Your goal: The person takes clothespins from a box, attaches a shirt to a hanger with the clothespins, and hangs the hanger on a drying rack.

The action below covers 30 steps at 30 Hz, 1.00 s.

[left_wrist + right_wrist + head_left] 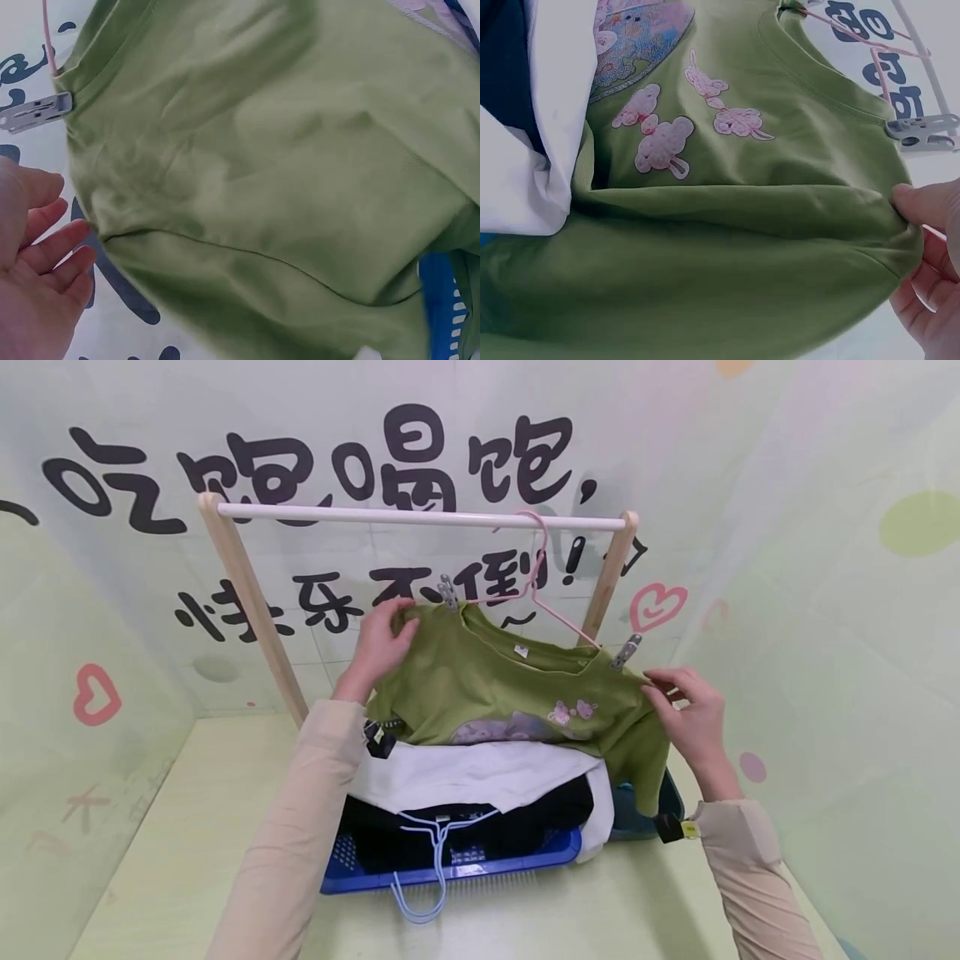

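Observation:
A green T-shirt [517, 685] with pink rabbit prints hangs from a pink hanger [542, 564] on the rack's white bar. Grey clothespins grip both shoulders, one clothespin [447, 593] on the left and another clothespin [627, 652] on the right. My left hand [384, 639] is beside the left shoulder, its fingers loosely bent; in the left wrist view the fingertips [81, 232] are right at the shirt's edge with no cloth pinched. At the opposite shoulder seam, my right hand [692, 714] pinches the fabric, thumb in front and fingers behind.
Below the shirt, a blue basket [517, 860] holds white clothing [480, 772] and black clothing [480, 839] with light blue hangers [438, 868]. A dark teal container [671, 793] stands behind at right. The rack has a wooden post [255, 602] on the left and another wooden post [609, 581] on the right.

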Each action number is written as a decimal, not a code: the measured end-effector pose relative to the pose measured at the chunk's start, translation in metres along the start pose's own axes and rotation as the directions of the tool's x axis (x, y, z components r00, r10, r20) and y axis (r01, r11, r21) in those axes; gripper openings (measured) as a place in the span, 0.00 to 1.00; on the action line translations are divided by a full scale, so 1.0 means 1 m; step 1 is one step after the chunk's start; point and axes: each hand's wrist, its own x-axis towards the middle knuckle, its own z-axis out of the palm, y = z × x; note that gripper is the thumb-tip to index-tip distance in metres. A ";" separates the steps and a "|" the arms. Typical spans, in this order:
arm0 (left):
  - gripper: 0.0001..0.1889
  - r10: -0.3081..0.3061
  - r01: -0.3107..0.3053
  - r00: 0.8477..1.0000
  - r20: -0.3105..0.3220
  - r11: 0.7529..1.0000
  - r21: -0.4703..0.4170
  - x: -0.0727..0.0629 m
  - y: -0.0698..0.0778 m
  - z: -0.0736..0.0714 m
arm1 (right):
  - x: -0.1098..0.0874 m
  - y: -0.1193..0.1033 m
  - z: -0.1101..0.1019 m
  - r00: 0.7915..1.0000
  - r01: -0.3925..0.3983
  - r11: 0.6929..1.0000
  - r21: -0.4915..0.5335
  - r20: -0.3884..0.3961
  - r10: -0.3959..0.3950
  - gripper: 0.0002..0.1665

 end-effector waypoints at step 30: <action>0.07 0.038 -0.050 0.994 0.104 0.992 0.113 -0.069 -0.007 -0.044 | -0.033 0.028 -0.006 0.940 -0.339 0.932 0.128 0.002 0.341 0.07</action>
